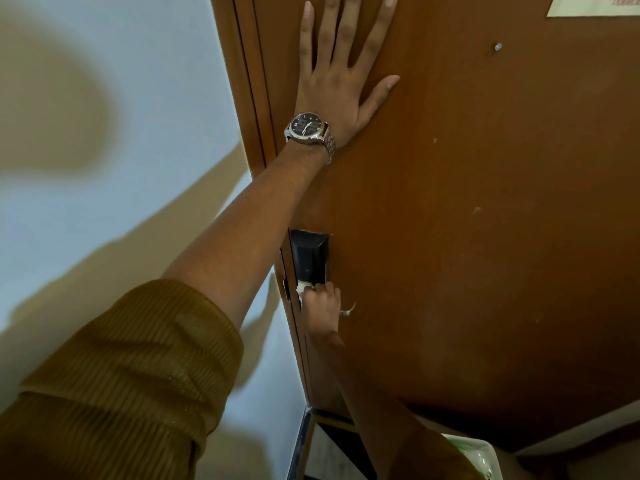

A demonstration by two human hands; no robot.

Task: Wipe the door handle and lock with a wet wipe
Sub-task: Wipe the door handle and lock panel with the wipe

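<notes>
Our left hand (341, 88) lies flat on the door (485, 237), above the lock (309, 257); our right hand (320, 311) sits just below it.

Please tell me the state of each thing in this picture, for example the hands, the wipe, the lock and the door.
left hand: flat on the door, fingers spread.
right hand: closed on the wet wipe, at the lock's lower edge.
wet wipe: bunched, mostly hidden.
lock: dark, its lower part covered.
door: brown, scuffed.
watch: on the left wrist.
</notes>
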